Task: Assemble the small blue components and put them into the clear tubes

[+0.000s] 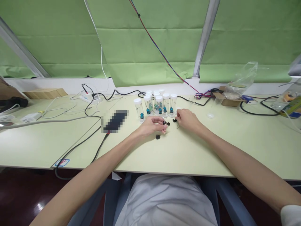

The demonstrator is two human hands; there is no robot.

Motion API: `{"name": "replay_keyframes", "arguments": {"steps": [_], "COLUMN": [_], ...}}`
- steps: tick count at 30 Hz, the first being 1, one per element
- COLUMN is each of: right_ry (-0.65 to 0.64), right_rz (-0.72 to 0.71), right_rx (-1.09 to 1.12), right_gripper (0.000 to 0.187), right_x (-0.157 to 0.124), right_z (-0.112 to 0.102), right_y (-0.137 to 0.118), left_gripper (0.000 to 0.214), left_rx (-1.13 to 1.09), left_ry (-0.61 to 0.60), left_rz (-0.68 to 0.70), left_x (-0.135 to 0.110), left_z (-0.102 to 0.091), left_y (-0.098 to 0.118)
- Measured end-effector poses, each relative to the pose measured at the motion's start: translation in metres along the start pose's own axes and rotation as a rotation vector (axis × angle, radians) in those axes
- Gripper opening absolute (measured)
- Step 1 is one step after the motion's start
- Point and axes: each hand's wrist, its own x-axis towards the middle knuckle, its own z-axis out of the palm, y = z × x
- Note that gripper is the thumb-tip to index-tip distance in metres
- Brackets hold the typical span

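The left hand point(154, 125) pinched a small black part point(165, 122) on the near side of the white-capped tubes point(159, 105). The right hand point(188, 119) curled nearly closed, a black piece point(174, 120) at its left; its grip could not be told.

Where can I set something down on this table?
Bare: between the forearms, from the nearest black piece to the near table edge; also between right forearm and looped black cable. Crowded: around left hand, right hand, capped tubes.

Black parts point(158, 137), white caps point(137, 100), teal inserts point(141, 115), green blinds point(58, 37)
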Motion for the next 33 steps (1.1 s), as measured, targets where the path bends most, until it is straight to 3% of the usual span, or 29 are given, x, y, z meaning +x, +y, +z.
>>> {"name": "replay_keyframes", "arguments": {"steps": [8,22,33], "right_ry": [-0.208,-0.227,-0.249], "right_rz": [0.029,-0.028,-0.012], "right_rx": [-0.145,-0.212,-0.242], "right_gripper": [0.017,0.019,0.026], "right_x": [-0.011,-0.007,-0.011], "right_z": [-0.008,0.007,0.0], "right_y": [-0.012,-0.006,-0.013], "left_gripper": [0.052,0.049,0.047], "left_rx": [0.003,-0.013,-0.01], "left_ry": [-0.002,-0.009,-0.017], "left_rz": [-0.002,-0.021,-0.004], "left_x": [-0.001,0.0,-0.001], "left_z": [0.001,0.0,0.0], "left_y": [0.001,-0.001,0.0]}}
